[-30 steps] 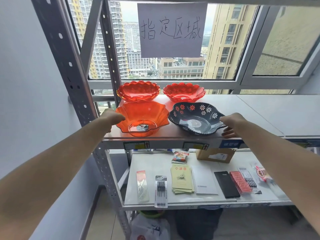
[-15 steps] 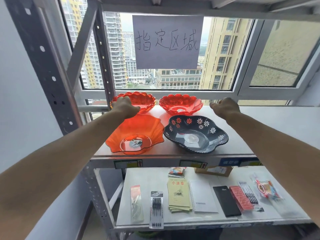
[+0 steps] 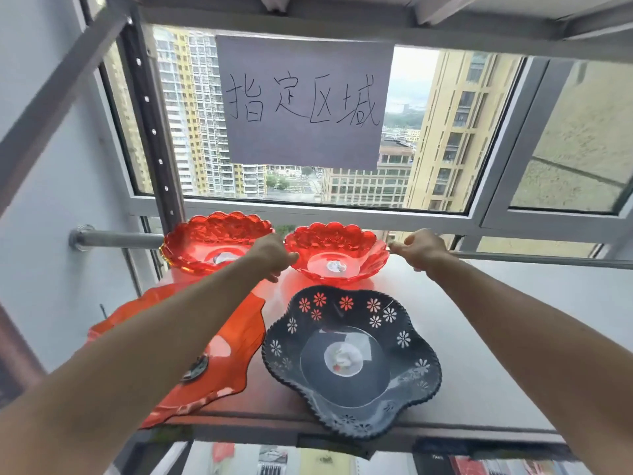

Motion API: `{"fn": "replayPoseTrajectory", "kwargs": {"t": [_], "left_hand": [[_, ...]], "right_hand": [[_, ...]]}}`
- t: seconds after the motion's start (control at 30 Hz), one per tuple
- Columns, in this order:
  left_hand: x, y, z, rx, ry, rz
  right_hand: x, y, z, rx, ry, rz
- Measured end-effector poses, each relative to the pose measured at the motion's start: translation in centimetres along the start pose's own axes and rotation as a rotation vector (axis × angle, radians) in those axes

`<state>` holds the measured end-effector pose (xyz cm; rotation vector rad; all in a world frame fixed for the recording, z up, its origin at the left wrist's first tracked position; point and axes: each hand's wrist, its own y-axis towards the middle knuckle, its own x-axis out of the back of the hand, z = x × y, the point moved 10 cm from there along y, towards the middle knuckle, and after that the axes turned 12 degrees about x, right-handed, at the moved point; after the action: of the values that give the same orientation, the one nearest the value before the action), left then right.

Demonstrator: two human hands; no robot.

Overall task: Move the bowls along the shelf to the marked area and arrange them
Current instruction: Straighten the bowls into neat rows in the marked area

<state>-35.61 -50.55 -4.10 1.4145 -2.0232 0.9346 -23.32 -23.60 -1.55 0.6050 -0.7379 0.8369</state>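
Four bowls stand on the shelf (image 3: 486, 323) under a grey handwritten sign (image 3: 305, 101) taped to the window. At the back are two red scalloped bowls, one on the left (image 3: 209, 240) and one on the right (image 3: 337, 257). In front are an orange-red wavy bowl (image 3: 227, 351), partly hidden by my left forearm, and a black bowl with flower cut-outs (image 3: 352, 389). My left hand (image 3: 274, 255) curls on the left rim of the back right red bowl. Its right rim is pinched by my right hand (image 3: 423, 250).
A perforated metal upright (image 3: 150, 132) and a horizontal rail (image 3: 116, 240) bound the shelf at the left and back. The window frame runs just behind the bowls. The shelf stretches bare to the right. A lower shelf with stationery (image 3: 270, 457) shows below.
My left hand left the back left red bowl and both hands closed in on the back right red bowl's rim. The view moved closer and higher.
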Motion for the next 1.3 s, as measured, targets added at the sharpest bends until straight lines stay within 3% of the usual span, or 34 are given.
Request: {"fn": "replayPoseTrajectory", "kwargs": {"t": [0.3, 1.13, 1.3], "left_hand": [[-1.8, 2.7, -0.5, 0.062, 0.016, 0.032], [-1.3, 3.8, -0.5, 0.022, 0.012, 0.006], [-0.8, 3.5, -0.6, 0.017, 0.006, 0.035]], "right_hand": [[-4.1, 3.0, -1.6, -0.102, 0.282, 0.099], [-4.3, 3.5, -1.4, -0.162, 0.194, 0.041], [-2.8, 4.0, -0.1, -0.060, 0.015, -0.003]]}}
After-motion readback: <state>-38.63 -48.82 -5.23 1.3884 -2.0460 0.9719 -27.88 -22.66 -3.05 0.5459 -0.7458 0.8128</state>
